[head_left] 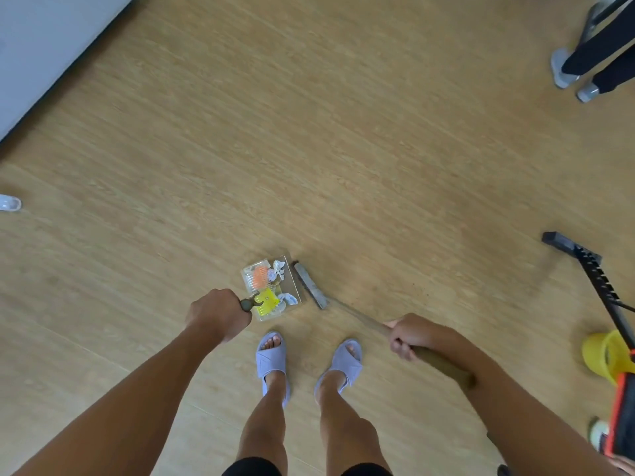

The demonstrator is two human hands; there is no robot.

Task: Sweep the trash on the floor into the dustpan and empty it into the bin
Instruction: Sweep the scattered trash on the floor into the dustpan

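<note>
Wooden floor (343,149) underfoot; my left hand (218,312) grips the dustpan (271,290) handle, my right hand (409,336) clasps the broom (311,285), at the pan's three o'clock.

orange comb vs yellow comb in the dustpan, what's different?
Colour: the orange comb is pale orange; the yellow comb is bright yellow. Place: the orange comb lies toward the far end of the clear dustpan; the yellow comb lies at the near end, by the handle held in the left hand. Size: the yellow comb looks larger. Both lie flat in the dustpan among white scraps.
</note>
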